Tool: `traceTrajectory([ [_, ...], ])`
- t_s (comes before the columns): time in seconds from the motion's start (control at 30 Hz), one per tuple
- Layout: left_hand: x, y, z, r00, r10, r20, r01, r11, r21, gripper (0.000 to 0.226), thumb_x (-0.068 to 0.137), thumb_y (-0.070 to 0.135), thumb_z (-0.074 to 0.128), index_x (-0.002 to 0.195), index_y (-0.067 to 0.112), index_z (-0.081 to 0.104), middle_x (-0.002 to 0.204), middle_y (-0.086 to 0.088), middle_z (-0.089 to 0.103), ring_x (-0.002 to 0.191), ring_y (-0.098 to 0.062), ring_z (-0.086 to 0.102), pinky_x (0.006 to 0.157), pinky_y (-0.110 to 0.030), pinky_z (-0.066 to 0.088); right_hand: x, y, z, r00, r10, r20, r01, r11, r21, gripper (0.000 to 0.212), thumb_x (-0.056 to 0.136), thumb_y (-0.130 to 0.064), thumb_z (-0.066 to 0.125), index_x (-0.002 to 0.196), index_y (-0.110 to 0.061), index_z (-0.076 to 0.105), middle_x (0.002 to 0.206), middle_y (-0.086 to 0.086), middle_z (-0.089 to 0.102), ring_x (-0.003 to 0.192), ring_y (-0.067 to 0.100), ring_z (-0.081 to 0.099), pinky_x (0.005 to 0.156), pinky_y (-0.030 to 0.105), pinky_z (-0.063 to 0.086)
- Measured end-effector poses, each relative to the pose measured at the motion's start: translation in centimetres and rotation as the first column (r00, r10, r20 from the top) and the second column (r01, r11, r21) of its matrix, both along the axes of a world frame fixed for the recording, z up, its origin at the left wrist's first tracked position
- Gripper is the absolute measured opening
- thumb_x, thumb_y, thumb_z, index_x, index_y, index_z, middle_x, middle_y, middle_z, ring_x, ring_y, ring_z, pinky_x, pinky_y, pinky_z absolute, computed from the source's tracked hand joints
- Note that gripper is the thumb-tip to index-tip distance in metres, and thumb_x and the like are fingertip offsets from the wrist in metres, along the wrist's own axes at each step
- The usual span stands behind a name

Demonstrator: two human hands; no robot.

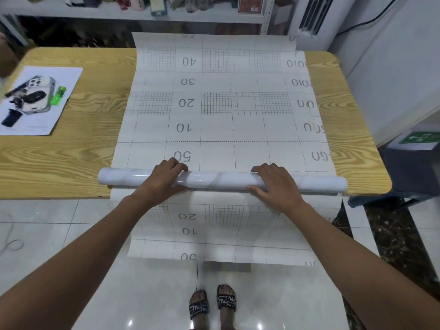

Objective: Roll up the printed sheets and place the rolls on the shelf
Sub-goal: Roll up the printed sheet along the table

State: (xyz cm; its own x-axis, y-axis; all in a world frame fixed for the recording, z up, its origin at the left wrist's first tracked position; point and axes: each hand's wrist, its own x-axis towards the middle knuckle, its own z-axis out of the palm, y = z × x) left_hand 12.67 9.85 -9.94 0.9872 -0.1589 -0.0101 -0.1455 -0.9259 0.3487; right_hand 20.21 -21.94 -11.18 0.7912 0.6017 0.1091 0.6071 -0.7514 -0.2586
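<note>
Roll [221, 181] lies crosswise at the near edge of the table [78, 151], a slim tube with only a little paper wound onto it. My left hand [164, 177] and right hand [273, 184] both grip it, fingers curled over the top and thumbs on the side nearest me, one hand toward each end.

Beyond the roll, most of the printed sheet [219, 103] lies flat and unrolled, grid and numbers up, running across the table and drooping over its far edge. A hanging length [221, 234] of the same print drops off the near edge toward the floor. I cannot tell whether it is this sheet's tail or a second sheet underneath.

I judge the first roll barely begun, with nearly all the winding left. No finished roll shows on the shelf [133, 16] behind the table.

A white page [40, 98] with a phone on it sits well apart on my left.
</note>
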Motion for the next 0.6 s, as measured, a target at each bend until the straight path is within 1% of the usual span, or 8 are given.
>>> traceTrajectory([
  [0.17, -0.08, -0.07, -0.07, 1.000, 0.007, -0.003, -0.007, 1.000, 0.017, 0.047, 0.065, 0.024, 0.081, 0.104, 0.010, 0.058, 0.096, -0.012, 0.056, 0.079, -0.030, 0.051, 0.068, -0.033, 0.034, 0.02, 0.00, -0.08, 1.000, 0.007, 0.014, -0.007, 1.000, 0.004, 0.048, 0.085, -0.056, 0.041, 0.106, -0.016, 0.059, 0.098, 0.001, 0.060, 0.083, 0.025, 0.054, 0.073, 0.035, 0.039],
  [0.3, -0.17, -0.07, -0.14, 1.000, 0.015, 0.003, -0.015, 1.000, 0.026, 0.046, 0.066, 0.025, 0.081, 0.104, 0.013, 0.057, 0.095, -0.010, 0.056, 0.081, -0.030, 0.050, 0.070, -0.033, 0.031, -0.08, -0.04, -0.04, 1.000, -0.003, 0.026, 0.003, 1.000, -0.009, 0.048, 0.085, -0.056, 0.041, 0.106, -0.016, 0.059, 0.097, 0.002, 0.060, 0.082, 0.024, 0.054, 0.073, 0.035, 0.040],
  [0.43, -0.31, 0.03, -0.15, 1.000, 0.005, 0.012, -0.005, 0.999, 0.034, 0.043, 0.069, 0.027, 0.079, 0.105, 0.014, 0.058, 0.094, -0.009, 0.056, 0.081, -0.029, 0.049, 0.071, -0.033, 0.031, 0.00, 0.02, 0.04, 0.999, -0.005, 0.031, 0.006, 0.999, -0.033, 0.049, 0.086, -0.055, 0.039, 0.107, -0.016, 0.060, 0.099, 0.003, 0.059, 0.081, 0.024, 0.054, 0.072, 0.034, 0.039],
  [0.6, -0.49, -0.06, 0.03, 1.000, -0.005, 0.006, 0.005, 0.999, 0.050, 0.041, 0.076, 0.029, 0.073, 0.109, 0.010, 0.058, 0.097, -0.010, 0.056, 0.084, -0.030, 0.048, 0.072, -0.033, 0.030, -0.19, -0.03, 0.12, 0.999, -0.014, 0.040, 0.016, 0.999, -0.035, 0.050, 0.086, -0.055, 0.039, 0.107, -0.015, 0.061, 0.100, 0.004, 0.059, 0.083, 0.025, 0.054, 0.073, 0.036, 0.042],
])
